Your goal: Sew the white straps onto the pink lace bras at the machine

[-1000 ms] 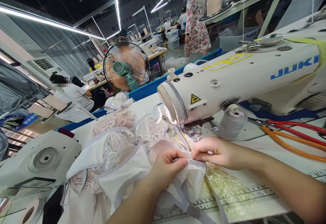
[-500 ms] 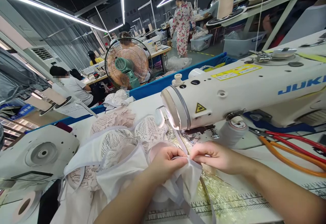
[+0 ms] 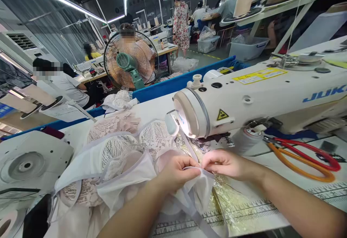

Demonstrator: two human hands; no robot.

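Observation:
A white lace bra (image 3: 141,174) with pale grey edging lies across the table, and its right wing is raised between my hands. My left hand (image 3: 177,174) pinches the edge of that wing between thumb and fingers. Close beside it, my right hand (image 3: 223,164) is closed in a pinch on the same bra edge, by the grey strap. From there the strap (image 3: 188,144) runs up under the sewing machine head (image 3: 191,113), whose lamp is lit. Loose strap ends hang below my hands. The fingertips hide the exact spot they grip.
More lace cups (image 3: 114,122) are piled to the left. Scissors with red and orange handles (image 3: 303,158) lie right of a thread cone (image 3: 249,137). A printed ruler (image 3: 260,207) runs along the front edge beside clear yellowish film (image 3: 235,198). A fan (image 3: 131,63) stands beyond the blue cloth trough.
Both hands keep their pinch on the bra edge, almost unmoved. The camera view has shifted slightly, and the background person in the floral dress appears farther left.

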